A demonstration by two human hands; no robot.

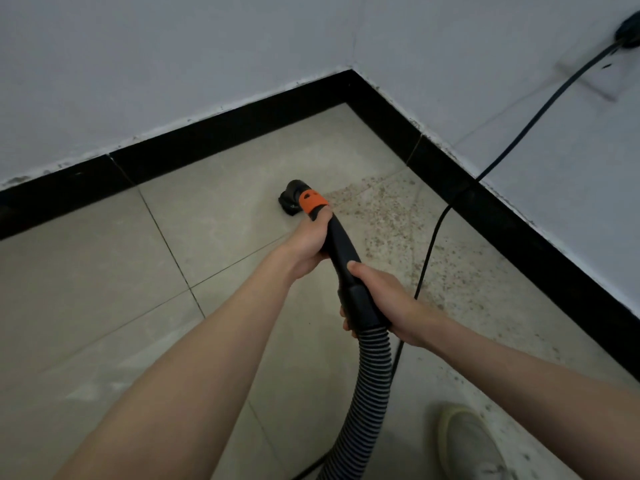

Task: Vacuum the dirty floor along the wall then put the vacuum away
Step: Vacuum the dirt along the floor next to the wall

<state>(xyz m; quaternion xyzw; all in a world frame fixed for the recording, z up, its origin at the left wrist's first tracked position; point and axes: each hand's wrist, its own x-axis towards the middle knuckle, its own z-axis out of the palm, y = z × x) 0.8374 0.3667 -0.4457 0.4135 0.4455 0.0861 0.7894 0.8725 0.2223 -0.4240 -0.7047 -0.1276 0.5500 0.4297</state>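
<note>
Hands (311, 244) grip smooth black wand (341, 251) above ribbed hose (367, 386)

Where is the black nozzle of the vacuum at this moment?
In the head view, the black vacuum nozzle rests on the beige floor tile near the corner, just left of the scattered brown dirt, beyond the left hand.

Matt black plastic wand (341, 247), ribbed hose (367, 386), dusty matt floor tiles (104, 289).

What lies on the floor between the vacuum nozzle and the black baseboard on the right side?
In the head view, scattered brown debris and the black power cord lie between the nozzle and the right baseboard.
</note>
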